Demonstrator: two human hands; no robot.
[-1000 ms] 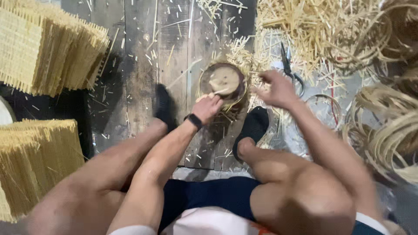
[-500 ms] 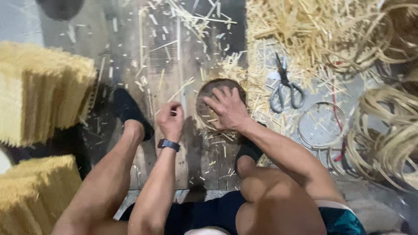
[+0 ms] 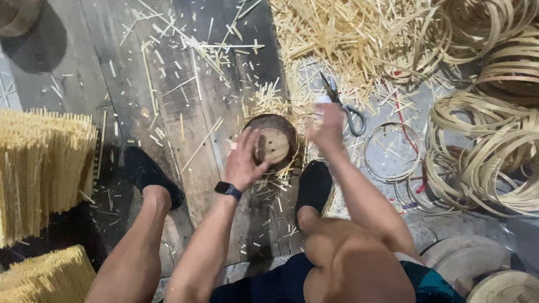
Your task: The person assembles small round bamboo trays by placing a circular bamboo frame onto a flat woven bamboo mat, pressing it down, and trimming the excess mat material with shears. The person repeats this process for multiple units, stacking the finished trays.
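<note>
While the left hand (image 3: 245,161) spreads open fingers on the round wooden mould (image 3: 273,145), the right hand (image 3: 328,124), at three o'clock, should lift its gripped white piece (image 3: 321,100) steadily.

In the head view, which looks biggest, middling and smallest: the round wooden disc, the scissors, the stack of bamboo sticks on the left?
1. Stack of bamboo sticks, clearly largest, though cut by the frame's edge.
2. Round wooden disc, partly covered by the left hand.
3. Scissors, slimmest, partly hidden by the right hand.
</note>
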